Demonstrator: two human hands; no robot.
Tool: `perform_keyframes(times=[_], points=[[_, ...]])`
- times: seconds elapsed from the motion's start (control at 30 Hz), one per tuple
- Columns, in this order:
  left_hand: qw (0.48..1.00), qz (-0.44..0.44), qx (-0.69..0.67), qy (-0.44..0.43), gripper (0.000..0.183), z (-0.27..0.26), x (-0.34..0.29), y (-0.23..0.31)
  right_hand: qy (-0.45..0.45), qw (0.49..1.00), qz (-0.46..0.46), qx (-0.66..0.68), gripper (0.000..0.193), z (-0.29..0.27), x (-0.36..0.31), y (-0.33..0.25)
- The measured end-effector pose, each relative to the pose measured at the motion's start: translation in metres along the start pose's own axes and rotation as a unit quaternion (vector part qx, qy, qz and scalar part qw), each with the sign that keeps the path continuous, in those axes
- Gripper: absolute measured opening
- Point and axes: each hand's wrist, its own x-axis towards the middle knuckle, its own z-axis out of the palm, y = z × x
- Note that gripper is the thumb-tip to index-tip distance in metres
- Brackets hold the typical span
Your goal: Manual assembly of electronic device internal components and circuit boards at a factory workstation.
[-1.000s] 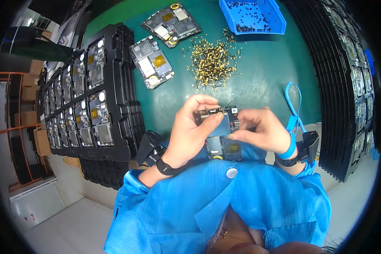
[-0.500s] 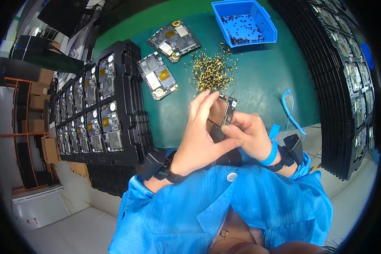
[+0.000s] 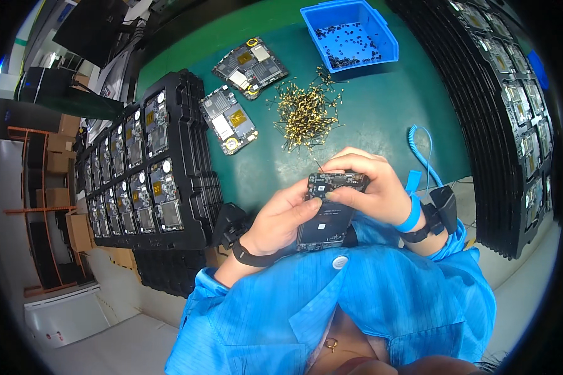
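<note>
An open phone assembly (image 3: 322, 219) stands tilted in front of my chest, with a bare circuit board along its top and a dark, flat face below. My left hand (image 3: 275, 215) is closed on its left side, thumb on the board. Across the top right corner, my right hand (image 3: 375, 187) grips the same assembly, its thumb pressing beside the left thumb. A thin dark wire end pokes up by the right fingers; whether they hold it I cannot tell. Beyond my hands lies a pile of short black cables with gold ends (image 3: 306, 119).
Loose circuit boards (image 3: 229, 122) lie left of the pile. A blue bin (image 3: 388, 51) with small black pieces sits at the back. Black trays of boards flank me, one left (image 3: 197, 187) and a tall stack right (image 3: 456, 112). A blue coiled cord (image 3: 422, 153) hangs near my right wrist.
The phone assembly has turned so its board and dark face show, and it sits lower. My left hand has moved down its left side; my right hand now reaches over its top.
</note>
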Motion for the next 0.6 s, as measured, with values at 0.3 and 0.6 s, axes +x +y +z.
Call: perform_keyframes(times=[0.3, 0.6], points=[[0.971, 0.070, 0.191, 0.126, 0.022, 0.007, 0.004, -0.001, 0.077, 0.993, 0.066, 0.061, 0.020, 0.016, -0.008, 0.005], [0.915, 0.107, 0.352, 0.164, 0.015, 0.006, 0.004, 0.001, -0.027, 0.961, 0.097, 0.256, 0.017, -0.010, 0.001, 0.003]])
